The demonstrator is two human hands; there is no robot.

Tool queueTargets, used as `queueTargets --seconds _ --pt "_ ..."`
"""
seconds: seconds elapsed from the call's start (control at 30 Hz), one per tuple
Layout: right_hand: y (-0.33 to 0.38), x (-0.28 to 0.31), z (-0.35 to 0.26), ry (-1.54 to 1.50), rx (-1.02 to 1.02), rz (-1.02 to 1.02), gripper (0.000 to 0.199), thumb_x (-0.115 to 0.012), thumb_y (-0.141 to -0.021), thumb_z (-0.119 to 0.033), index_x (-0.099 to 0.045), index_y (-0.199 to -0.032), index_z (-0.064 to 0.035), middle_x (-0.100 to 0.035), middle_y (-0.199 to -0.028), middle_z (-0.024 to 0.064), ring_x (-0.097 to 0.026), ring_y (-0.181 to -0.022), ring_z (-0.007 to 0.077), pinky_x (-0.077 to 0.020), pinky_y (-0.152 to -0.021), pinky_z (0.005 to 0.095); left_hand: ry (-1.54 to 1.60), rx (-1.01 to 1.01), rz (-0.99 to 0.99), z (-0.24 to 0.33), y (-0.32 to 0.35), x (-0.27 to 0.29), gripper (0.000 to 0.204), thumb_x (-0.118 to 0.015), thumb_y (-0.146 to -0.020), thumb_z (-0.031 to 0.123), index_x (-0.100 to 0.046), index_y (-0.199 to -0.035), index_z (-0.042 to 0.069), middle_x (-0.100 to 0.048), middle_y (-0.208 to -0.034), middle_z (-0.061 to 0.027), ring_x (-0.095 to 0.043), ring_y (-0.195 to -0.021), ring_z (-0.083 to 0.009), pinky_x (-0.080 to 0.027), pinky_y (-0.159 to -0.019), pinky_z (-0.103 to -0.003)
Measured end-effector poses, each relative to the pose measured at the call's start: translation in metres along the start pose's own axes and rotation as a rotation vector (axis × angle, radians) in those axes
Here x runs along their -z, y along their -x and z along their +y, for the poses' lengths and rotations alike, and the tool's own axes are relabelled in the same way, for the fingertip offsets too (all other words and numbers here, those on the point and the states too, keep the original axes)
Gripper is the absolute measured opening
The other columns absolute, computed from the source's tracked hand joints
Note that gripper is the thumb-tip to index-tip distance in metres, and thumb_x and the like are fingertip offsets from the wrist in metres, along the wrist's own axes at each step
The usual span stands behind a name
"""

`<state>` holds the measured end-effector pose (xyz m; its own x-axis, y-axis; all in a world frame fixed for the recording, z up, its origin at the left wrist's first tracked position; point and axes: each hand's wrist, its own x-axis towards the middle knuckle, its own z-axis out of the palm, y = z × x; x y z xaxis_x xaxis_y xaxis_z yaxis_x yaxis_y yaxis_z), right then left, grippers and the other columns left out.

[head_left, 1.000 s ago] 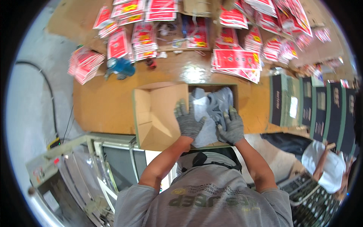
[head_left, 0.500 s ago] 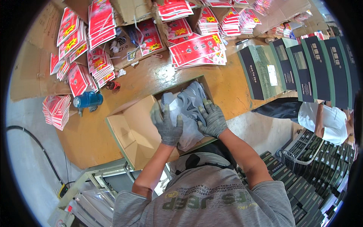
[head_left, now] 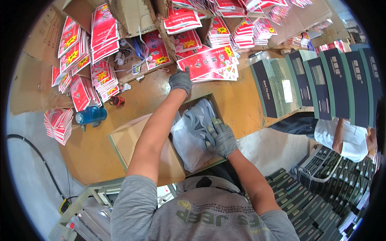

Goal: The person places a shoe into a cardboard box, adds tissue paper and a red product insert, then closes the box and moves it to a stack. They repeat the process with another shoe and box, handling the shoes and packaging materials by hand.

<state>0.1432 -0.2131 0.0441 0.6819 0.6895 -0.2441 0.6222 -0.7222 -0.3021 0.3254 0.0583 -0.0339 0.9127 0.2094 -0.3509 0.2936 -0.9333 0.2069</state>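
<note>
My left hand (head_left: 181, 81), in a grey glove, reaches to the far side of the table. Its fingertips are at the left edge of a red printed card (head_left: 209, 62) on top of a small pile, with the fingers a little apart. My right hand (head_left: 222, 139), also gloved, lies with spread fingers against the right side of a grey sports shoe (head_left: 200, 120). The shoe rests in an open shoebox (head_left: 215, 105) beside white wrapping paper (head_left: 187, 146), which partly covers the contents. My left forearm crosses over the box's brown lid (head_left: 134, 132).
Cardboard compartments (head_left: 134, 16) with stacked red cards line the back. A blue bottle (head_left: 91, 115) and a small red object (head_left: 117, 101) stand at left. Dark green shoeboxes (head_left: 337, 80) stand in a row at right. Beyond them is another person (head_left: 335, 136).
My left hand has left the shoe and wrapping paper and moved up and away to the red card. My right hand stays at the shoe.
</note>
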Motion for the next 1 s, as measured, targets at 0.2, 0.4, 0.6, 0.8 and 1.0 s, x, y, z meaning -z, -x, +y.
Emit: queueTargets --seconds 0.2,0.4,0.6,0.8,1.0 --pt "0.002 -0.010 0.005 -0.018 0.041 0.119 0.069 -0.068 -0.080 -0.044 -0.060 -0.134 -0.0022 -0.043 -0.150 0.0293 -0.047 -0.134 0.0455 -0.0380 -0.111 0.0535 -0.168 -0.134 0.182 0.003 -0.013 0.000 0.027 -0.052 -0.095 0.017 -0.069 -0.115 0.008 -0.070 -0.108 -0.0176 -0.074 -0.092 -0.0345 -0.060 -0.071 -0.048" --pt "-0.001 -0.006 0.004 -0.040 0.023 0.067 0.072 -0.067 -0.081 -0.046 -0.058 -0.138 -0.0041 -0.042 -0.152 0.0265 -0.042 -0.139 0.0424 -0.0342 -0.115 0.0518 -0.059 -0.092 0.274 -0.008 -0.013 -0.004 0.030 -0.052 -0.094 0.018 -0.069 -0.117 0.009 -0.068 -0.122 -0.0176 -0.072 -0.097 -0.0345 -0.058 -0.080 -0.049" --pt "0.001 -0.010 0.002 -0.035 0.035 0.087 0.073 -0.068 -0.079 -0.047 -0.060 -0.137 -0.0028 -0.042 -0.152 0.0277 -0.043 -0.138 0.0443 -0.0368 -0.113 0.0524 0.090 -0.127 0.144 -0.003 0.027 0.013 0.034 -0.056 -0.094 0.029 -0.066 -0.118 0.007 -0.069 -0.118 -0.0177 -0.070 -0.102 -0.0351 -0.055 -0.088 -0.050" --pt "0.000 -0.008 -0.002 -0.034 0.047 0.105 0.075 -0.071 -0.074 -0.044 -0.062 -0.134 -0.0006 -0.044 -0.149 0.0292 -0.045 -0.135 0.0457 -0.0392 -0.110 0.0533 0.251 -0.161 0.154 -0.008 0.088 0.025 0.037 -0.060 -0.091 0.032 -0.066 -0.116 0.006 -0.069 -0.114 -0.0172 -0.068 -0.101 -0.0349 -0.054 -0.089 -0.048" --pt "0.000 -0.003 -0.006 -0.034 0.083 0.152 0.071 -0.070 -0.074 -0.042 -0.063 -0.130 0.0007 -0.047 -0.144 0.0318 -0.049 -0.130 0.0485 -0.0432 -0.104 0.0552 0.354 -0.184 0.166 -0.020 0.122 0.023 0.043 -0.062 -0.090 0.032 -0.065 -0.124 0.005 -0.068 -0.118 -0.0178 -0.067 -0.104 -0.0367 -0.053 -0.092 -0.048"
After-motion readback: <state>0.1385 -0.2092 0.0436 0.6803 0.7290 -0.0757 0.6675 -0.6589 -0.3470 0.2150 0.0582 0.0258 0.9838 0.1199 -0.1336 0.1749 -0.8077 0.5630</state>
